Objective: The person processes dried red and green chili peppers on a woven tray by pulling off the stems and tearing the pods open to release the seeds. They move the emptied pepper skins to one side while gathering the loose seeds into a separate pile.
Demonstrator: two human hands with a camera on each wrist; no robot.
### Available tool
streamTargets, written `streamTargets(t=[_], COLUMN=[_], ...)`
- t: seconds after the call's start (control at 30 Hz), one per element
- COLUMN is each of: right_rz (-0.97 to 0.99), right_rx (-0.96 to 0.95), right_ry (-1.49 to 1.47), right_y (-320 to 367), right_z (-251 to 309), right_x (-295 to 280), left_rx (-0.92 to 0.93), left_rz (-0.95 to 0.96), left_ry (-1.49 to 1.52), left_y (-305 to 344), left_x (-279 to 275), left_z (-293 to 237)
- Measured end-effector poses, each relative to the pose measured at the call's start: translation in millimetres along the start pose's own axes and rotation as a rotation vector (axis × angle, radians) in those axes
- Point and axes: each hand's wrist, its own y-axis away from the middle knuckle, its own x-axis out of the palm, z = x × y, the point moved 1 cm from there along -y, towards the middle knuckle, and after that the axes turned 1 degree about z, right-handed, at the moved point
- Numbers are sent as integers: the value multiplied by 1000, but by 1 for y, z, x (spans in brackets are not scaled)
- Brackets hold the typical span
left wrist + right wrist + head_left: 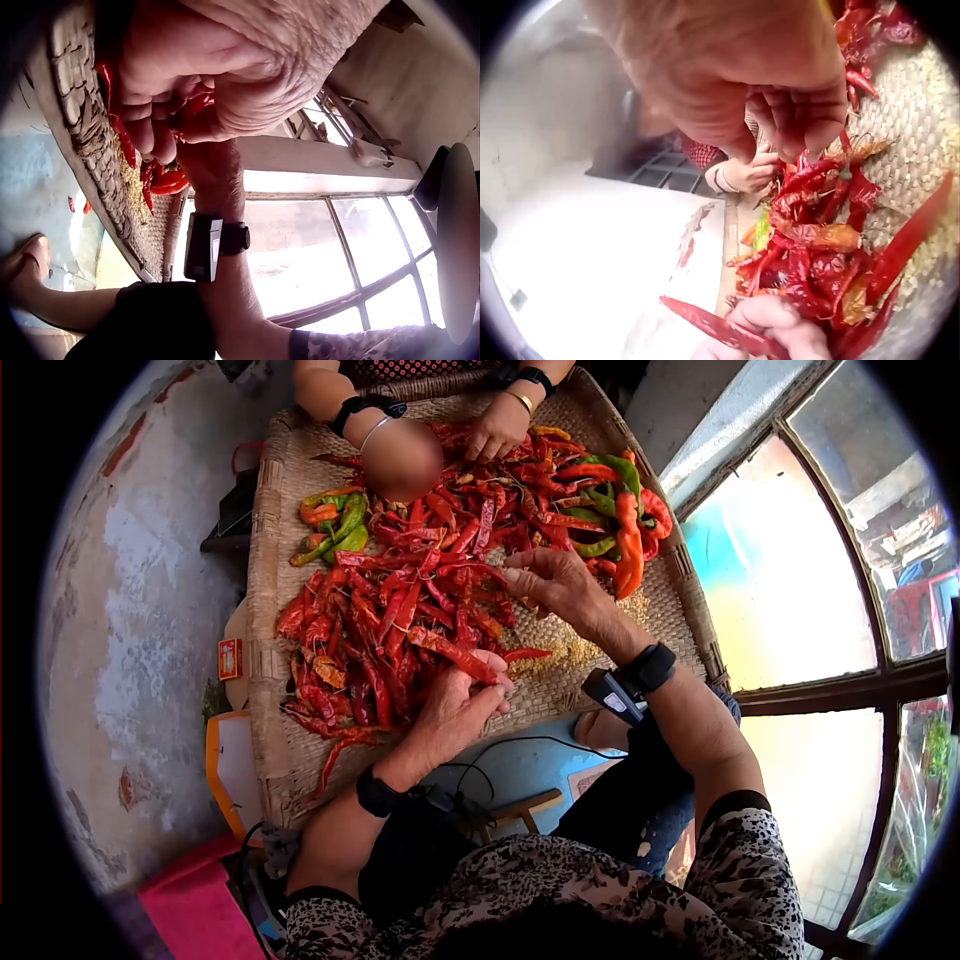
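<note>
My left hand (455,710) grips a long red chili pepper (452,654) between thumb and fingers, at the near side of the chili heap (375,620). In the right wrist view that chili (716,324) sticks out past the left fingers. To the right and a little farther away, my right hand (565,592) hovers over the heap with loosely bent fingers. Its fingertips (791,146) are right by the end of a red chili, and a gap shows between thumb and fingers. Many heaped chilies look wrinkled and dry.
A woven tray (275,540) bears the chilies, with yellowish seeds (555,645) scattered at the right. Green-and-red peppers (345,530) lie left, larger fresh ones (628,540) right. Across the tray, another person's hand (500,428) touches the heap. A window (800,560) stands right, a wall left.
</note>
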Motion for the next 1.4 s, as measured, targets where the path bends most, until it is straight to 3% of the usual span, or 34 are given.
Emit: streamTargets(t=[0.07, 0.1, 0.17, 0.3, 0.37, 0.43, 0.5, 0.57, 0.63, 0.7, 0.77, 0.97, 1.03, 1.07, 1.1, 1.2, 1.27, 1.37, 1.4], right_rz=[44, 80, 2, 162, 283, 265, 77, -307, -304, -144, -93, -45, 220, 132, 95, 121, 223, 295, 300], right_rx=[-330, -236, -403, -431, -228, -192, -79, -161, -188, -346, -416, -345, -129, -285, -435, -373, -455, -353, -238], right_ry=[447, 528, 635, 411, 357, 384, 16, -500, -115, 631, 789, 836, 323, 230, 333, 365, 306, 409, 315], right_y=[4, 9, 8, 8, 9, 7, -3, -8, -11, -19, -21, -25, -24, -20, -19, -3, 0, 3, 3], right_z=[-2, 1, -10, 6, 12, 19, 18, 18, 14, 3, -15, -9, -8, -13, -19, 5, 9, 11, 11], right_x=[33, 41, 51, 32, 17, -2, -23, -31, -30, -10, 21, 42, 48, 57, 63, 64, 57, 41, 36], left_rx=[-21, -26, -28, -29, -24, -17, -18, -29, -58, -80, -57, -74, -77, -69, -59, 18, 36, 10, 17], left_rz=[8, 19, 35, 10, 5, 19, 30, 30, 35, 26, 19, -73, -107, -168, -229, -306, -367, -376, -377], left_ry=[-5, 17, 39, 60, 69, 65, 44, 35, -4, 3, -4, 224, 289, 364, 438, 464, 450, 432, 432], left_y=[2, 3, 3, 2, 4, 5, 4, 1, -2, -1, -1, 0, 0, -1, -2, -4, -4, -6, -6], left_x=[0, 1, 3, 2, 1, 2, 2, 2, 0, 2, 3, 1, -2, -3, -4, -8, -7, -9, -8], left_z=[-1, -2, -4, -2, 0, -3, -4, -2, 4, 5, 2, -3, -1, -1, 1, 3, 1, 4, 5])
